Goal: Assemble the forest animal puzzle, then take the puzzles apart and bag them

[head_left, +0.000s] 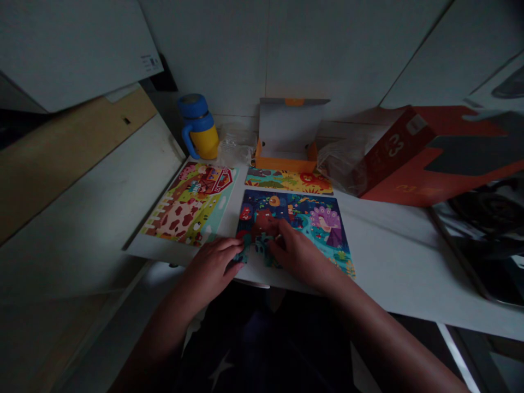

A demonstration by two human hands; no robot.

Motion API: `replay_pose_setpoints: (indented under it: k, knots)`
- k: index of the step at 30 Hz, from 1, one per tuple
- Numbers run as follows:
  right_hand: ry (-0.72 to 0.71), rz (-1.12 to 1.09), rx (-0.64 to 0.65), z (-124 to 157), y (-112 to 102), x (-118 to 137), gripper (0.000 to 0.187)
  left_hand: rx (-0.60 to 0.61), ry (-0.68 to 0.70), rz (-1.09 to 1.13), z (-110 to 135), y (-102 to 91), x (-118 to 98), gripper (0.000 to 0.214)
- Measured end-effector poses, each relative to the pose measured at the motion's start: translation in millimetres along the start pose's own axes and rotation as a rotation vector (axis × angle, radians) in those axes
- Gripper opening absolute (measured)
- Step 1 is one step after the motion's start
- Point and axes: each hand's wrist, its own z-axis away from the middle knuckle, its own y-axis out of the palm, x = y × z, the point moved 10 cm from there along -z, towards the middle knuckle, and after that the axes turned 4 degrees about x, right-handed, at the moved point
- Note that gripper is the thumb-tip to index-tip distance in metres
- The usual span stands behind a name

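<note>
A jigsaw puzzle [282,202] with a dark blue night-forest picture lies in front of me on the white table. White tabletop shows through a gap at its lower left. My right hand [298,254] is over the puzzle beside this gap, fingers bent and pinched at a small teal puzzle piece [261,244]. On the gap's other side, my left hand [215,263] rests with fingers stretched and thumb apart, its fingertips touching the puzzle's lower left corner. Part of the puzzle's lower edge is hidden by my right hand.
A farm puzzle [188,204] lies on the left, a yellow animal puzzle [270,179] behind. Farther back are a blue-and-yellow flask [201,131], an opened orange-and-white box [289,128] and crumpled clear plastic [339,164]. A large orange box [409,164] leans at right.
</note>
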Motion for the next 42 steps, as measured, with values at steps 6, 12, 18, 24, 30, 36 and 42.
replay_pose_setpoints:
  k: [6, 12, 18, 24, 30, 36, 42]
  knots:
    - [-0.129, 0.153, 0.145, -15.0, 1.0, 18.4, 0.026, 0.017, -0.012, -0.005, 0.0, 1.8, -0.6, 0.029]
    - [-0.238, 0.166, 0.303, -23.7, 21.7, 28.8, 0.032, 0.014, -0.009, -0.022, 0.6, 2.0, -1.3, 0.031]
    - [-0.118, 0.186, 0.228, -32.3, 29.8, 21.0, 0.020, 0.017, -0.002, -0.016, 2.8, 4.8, 1.2, 0.031]
    - [-0.106, 0.265, 0.123, -27.5, 32.4, 18.6, 0.010, 0.000, -0.006, -0.014, 2.7, 4.6, 2.3, 0.030]
    - [-0.230, 0.458, -0.007, -13.3, 42.1, 23.4, 0.007, 0.021, -0.012, -0.022, 1.1, 5.6, 0.7, 0.028]
    - [-0.212, 0.435, -0.260, 25.8, -2.5, 8.7, 0.012, -0.021, -0.018, -0.048, 5.4, 5.4, -3.5, 0.035]
    - [-0.174, 0.589, -0.400, 71.9, -52.2, -20.3, 0.013, -0.071, 0.061, -0.139, 3.4, 7.4, -38.3, 0.054]
